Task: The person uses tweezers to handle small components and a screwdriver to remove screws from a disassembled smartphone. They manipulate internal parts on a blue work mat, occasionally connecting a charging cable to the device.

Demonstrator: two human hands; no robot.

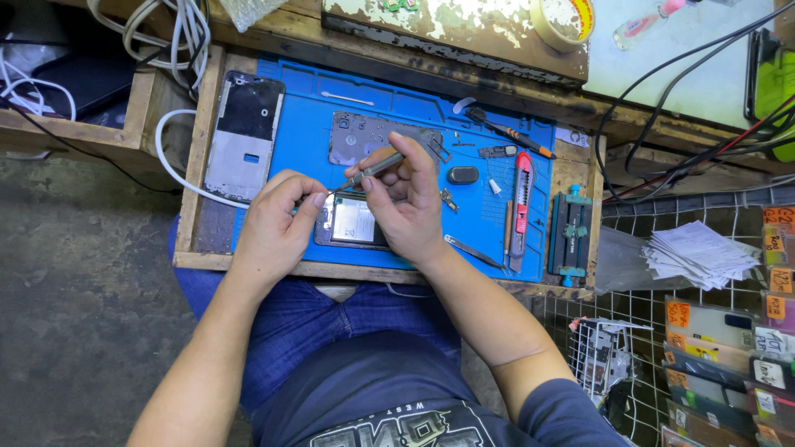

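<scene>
Right hand [407, 199] pinches a slim grey metal screwdriver [377, 168], tip toward nine o'clock, where left hand [277, 217] closes narrowly to steady the opened black phone [352, 222].

The blue mat [414, 108] looks matt and rubbery on a worn wooden worktop [199, 165]. The screwdriver [377, 168] shaft is shiny metal; the far board [455, 29] shows rough, flaking paint.

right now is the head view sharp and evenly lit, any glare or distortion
Head view: bright, even light on the blue repair mat; both hands, left hand and right hand, are sharp with only soft shadows; the pale surface at top right is washed out; the floor at left is dim; edges bow slightly from the wide lens.
</scene>
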